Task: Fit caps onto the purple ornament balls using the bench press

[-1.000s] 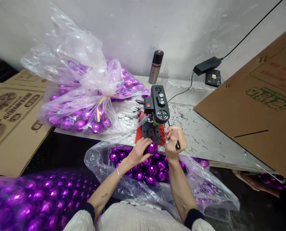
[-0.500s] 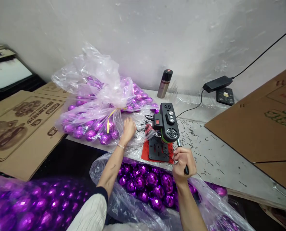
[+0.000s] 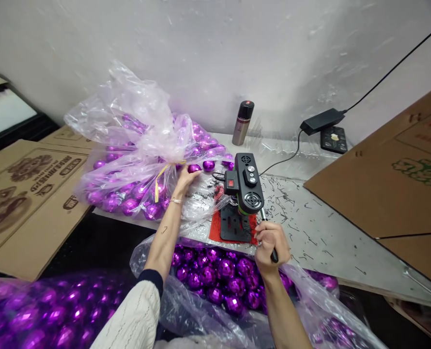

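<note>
My left hand (image 3: pixel 187 179) reaches to the mouth of a clear plastic bag (image 3: pixel 143 140) full of shiny purple faceted balls. Its thumb and fingers are round one purple ball (image 3: pixel 193 168); the fingertips are partly hidden. Another loose ball (image 3: pixel 208 166) lies just beyond. My right hand (image 3: pixel 272 244) is wrapped round the black-gripped lever (image 3: pixel 274 256) of a small black bench machine (image 3: pixel 250 184). This machine has a red switch and a slotted base plate (image 3: pixel 235 230) on a red cloth (image 3: pixel 215 230). Nothing recognisable sits under its head.
In front of me lies an open bag of purple balls (image 3: pixel 226 268); more balls (image 3: pixel 55 310) fill the lower left. Printed cardboard (image 3: pixel 37 194) is at left, a carton (image 3: pixel 393 194) at right. A spray can (image 3: pixel 243 123) and power adapter (image 3: pixel 322 121) stand behind. Black scraps litter the tabletop (image 3: pixel 302 228).
My left hand has reached slightly farther away and left, and a purple ball now shows in its fingers. My right hand keeps its grip on the lever. The view has shifted slightly.
</note>
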`<action>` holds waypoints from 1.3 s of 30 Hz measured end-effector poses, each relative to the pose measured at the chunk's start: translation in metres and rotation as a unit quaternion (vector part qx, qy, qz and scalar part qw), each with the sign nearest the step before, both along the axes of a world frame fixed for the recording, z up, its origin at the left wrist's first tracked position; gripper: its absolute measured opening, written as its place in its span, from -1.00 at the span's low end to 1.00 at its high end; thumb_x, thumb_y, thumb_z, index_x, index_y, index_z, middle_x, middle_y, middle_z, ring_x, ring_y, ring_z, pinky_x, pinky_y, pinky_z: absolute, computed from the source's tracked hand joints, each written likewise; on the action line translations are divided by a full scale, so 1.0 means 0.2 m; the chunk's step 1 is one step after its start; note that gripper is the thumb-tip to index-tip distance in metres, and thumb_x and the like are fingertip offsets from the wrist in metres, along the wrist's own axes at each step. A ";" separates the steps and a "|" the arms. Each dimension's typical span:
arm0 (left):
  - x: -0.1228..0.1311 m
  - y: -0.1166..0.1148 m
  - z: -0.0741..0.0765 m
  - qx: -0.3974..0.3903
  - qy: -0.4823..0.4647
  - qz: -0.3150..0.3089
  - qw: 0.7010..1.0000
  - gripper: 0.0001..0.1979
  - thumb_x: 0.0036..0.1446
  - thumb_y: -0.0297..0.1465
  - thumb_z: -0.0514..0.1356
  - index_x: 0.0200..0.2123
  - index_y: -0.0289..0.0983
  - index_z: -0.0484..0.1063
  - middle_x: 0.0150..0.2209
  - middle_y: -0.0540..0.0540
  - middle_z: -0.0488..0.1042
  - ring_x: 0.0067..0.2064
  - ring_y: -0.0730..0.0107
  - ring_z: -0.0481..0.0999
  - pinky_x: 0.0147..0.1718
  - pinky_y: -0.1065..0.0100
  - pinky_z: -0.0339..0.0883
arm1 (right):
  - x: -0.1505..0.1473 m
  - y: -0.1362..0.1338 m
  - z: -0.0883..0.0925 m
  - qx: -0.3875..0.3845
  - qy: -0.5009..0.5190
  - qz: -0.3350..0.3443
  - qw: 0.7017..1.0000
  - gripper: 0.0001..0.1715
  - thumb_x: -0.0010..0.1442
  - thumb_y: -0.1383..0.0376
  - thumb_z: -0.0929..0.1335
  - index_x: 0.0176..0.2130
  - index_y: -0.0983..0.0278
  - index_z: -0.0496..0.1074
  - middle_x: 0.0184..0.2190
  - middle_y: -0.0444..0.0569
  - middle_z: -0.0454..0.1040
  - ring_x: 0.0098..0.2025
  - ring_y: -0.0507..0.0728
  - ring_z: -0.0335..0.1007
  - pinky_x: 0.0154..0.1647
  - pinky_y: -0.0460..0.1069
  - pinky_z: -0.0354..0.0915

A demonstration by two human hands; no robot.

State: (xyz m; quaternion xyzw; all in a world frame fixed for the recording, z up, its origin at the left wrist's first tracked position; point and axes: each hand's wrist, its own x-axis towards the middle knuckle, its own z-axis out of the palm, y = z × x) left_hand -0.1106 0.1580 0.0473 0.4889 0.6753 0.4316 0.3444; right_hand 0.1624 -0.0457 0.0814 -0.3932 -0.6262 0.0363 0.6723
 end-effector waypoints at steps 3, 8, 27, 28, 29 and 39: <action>0.03 -0.19 -0.06 -0.022 -0.246 -0.005 0.969 -0.42 0.22 -0.39 0.41 0.28 -0.20 0.43 0.14 -0.23 0.62 0.04 0.21 0.69 0.07 0.16 0.64 | 0.00 0.01 0.01 0.004 0.007 0.002 1.000 -0.63 0.44 0.37 0.27 -0.43 0.20 0.40 -0.48 -0.13 0.47 -0.42 0.08 0.46 -0.43 0.01 0.30; 0.09 -0.48 -0.12 -0.021 -0.416 -0.031 0.909 -0.59 0.35 -0.21 0.33 0.20 -0.16 0.51 0.21 -0.22 0.61 0.18 0.10 0.66 0.17 0.05 0.64 | -0.01 0.02 0.03 0.002 0.010 0.000 1.000 -0.60 0.46 0.33 0.27 -0.45 0.19 0.37 -0.51 -0.12 0.45 -0.41 0.10 0.47 -0.42 0.03 0.29; 0.47 -0.85 -0.30 0.155 -0.034 -0.157 0.975 -0.41 0.17 -0.05 0.49 0.17 -0.22 0.61 0.25 -0.30 0.62 0.36 -0.09 0.55 0.42 -0.13 0.36 | -0.02 0.03 0.07 0.014 -0.011 -0.009 1.000 -0.58 0.49 0.33 0.26 -0.44 0.19 0.36 -0.50 -0.13 0.44 -0.39 0.08 0.46 -0.35 0.03 0.30; 0.47 -0.85 -0.31 0.159 -0.021 -0.153 0.975 -0.42 0.20 -0.04 0.47 0.18 -0.22 0.61 0.25 -0.30 0.62 0.36 -0.09 0.55 0.40 -0.12 0.37 | -0.02 0.03 0.07 0.017 -0.010 -0.006 1.000 -0.59 0.48 0.34 0.26 -0.44 0.19 0.36 -0.50 -0.14 0.44 -0.38 0.08 0.47 -0.35 0.03 0.30; 0.47 -0.84 -0.32 0.162 -0.012 -0.153 0.975 -0.42 0.22 -0.04 0.45 0.19 -0.22 0.60 0.24 -0.30 0.62 0.35 -0.08 0.56 0.39 -0.12 0.39 | -0.02 0.03 0.07 0.018 -0.008 -0.002 1.000 -0.60 0.48 0.35 0.26 -0.44 0.19 0.35 -0.50 -0.14 0.43 -0.38 0.08 0.47 -0.34 0.03 0.31; 0.49 -0.78 -0.27 0.178 0.039 -0.208 0.961 -0.43 0.29 -0.02 0.40 0.22 -0.22 0.57 0.20 -0.29 0.63 0.27 -0.05 0.60 0.33 -0.09 0.44 | -0.04 0.03 0.16 -0.033 0.022 -0.029 0.999 -0.55 0.53 0.24 0.24 -0.44 0.18 0.35 -0.48 -0.13 0.43 -0.41 0.06 0.43 -0.37 0.04 0.32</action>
